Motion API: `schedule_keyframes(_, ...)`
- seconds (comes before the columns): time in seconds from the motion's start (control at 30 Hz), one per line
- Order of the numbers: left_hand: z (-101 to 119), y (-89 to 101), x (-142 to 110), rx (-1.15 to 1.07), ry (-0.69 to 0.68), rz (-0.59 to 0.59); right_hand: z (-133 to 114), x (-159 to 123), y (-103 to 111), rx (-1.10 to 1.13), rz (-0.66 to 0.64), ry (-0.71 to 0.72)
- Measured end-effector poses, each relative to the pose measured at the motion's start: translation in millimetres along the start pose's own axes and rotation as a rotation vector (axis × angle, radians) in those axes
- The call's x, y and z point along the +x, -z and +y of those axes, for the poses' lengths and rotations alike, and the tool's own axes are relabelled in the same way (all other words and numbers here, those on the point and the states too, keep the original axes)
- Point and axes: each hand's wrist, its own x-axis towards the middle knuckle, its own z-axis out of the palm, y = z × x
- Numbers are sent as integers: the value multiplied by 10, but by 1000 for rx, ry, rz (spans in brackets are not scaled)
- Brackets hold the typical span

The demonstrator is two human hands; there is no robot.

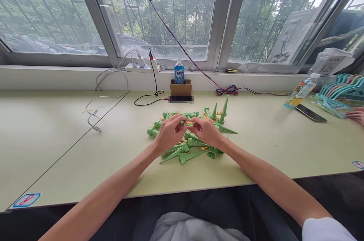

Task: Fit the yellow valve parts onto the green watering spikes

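Grey clothing [187, 229] shows below the desk [113, 165]'s front edge. Over its middle, left hand [172, 131] and right hand [205, 130] pinch a small piece [186, 122], mostly hidden, above piled green spikes [195, 155] and yellow parts [204, 148]. A blue-labelled bottle [179, 73] stands near the back edge.

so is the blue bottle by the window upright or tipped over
Upright: the blue bottle rises straight above the small cardboard box, with its white cap at the top.
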Motion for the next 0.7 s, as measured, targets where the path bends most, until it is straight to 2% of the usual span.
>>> schedule_keyframes(0.23,10,-3,-4,13,-7,10,2,-2,-22,-45,-4,23)
schedule_keyframes(0.7,-2,-3,-20,-33,8,-6,-23,-2,-11,17,-57,16)
